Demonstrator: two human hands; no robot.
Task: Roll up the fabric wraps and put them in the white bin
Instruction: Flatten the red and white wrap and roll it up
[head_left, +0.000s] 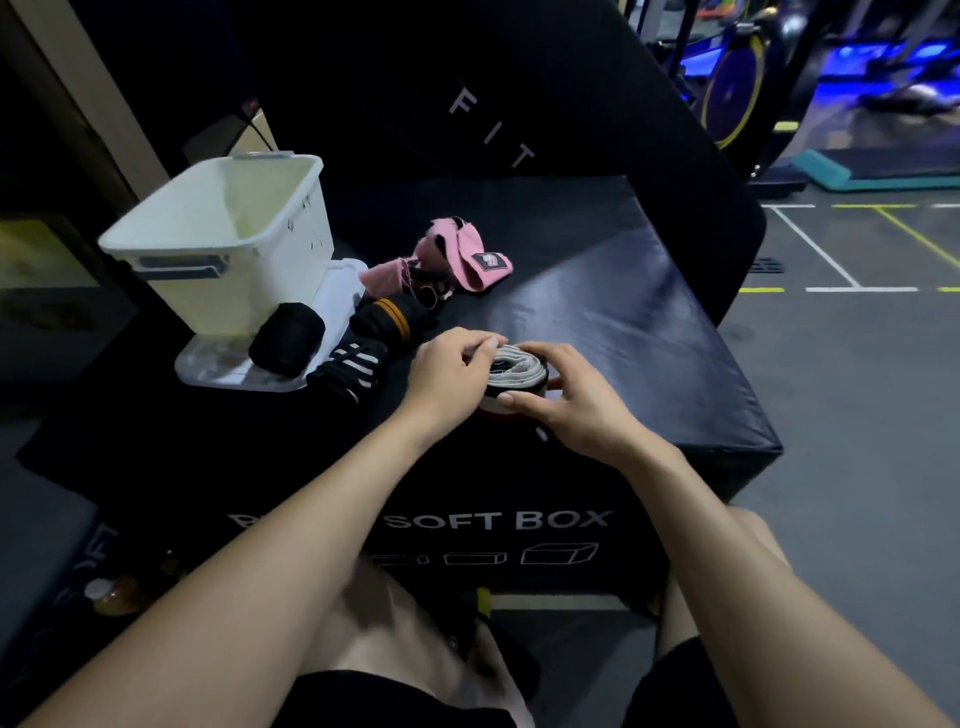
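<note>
Near the front edge of a black padded box (597, 291), a grey-white fabric wrap (514, 366) is held between both hands as a tight roll. The coil is seen end-on from above, so its spiral layers face the camera and its rolling axis points up toward the viewer; the oval of the coil runs roughly left to right. A red and dark band is visible along its lower edge. The left hand (449, 374) is closed on the roll's left side, with fingertips curled over the top edge. The right hand (566, 395) is cupped around the right and near sides, with the thumb pressed against the front of the roll. The roll sits just above the box top; whether it touches cannot be told.

To the left, a striped black wrap (353, 364) and a black wrap with orange bands (387, 319) lie loose, close to the left hand. A rolled black wrap (285, 338) rests on a clear lid (208, 366). Behind it, on the same lid, stands the white bin (228, 239), well to the left of the hands. A pink wrap (462, 254) lies unrolled farther back. The words "SOFT BOX" are printed on the box's front face.
</note>
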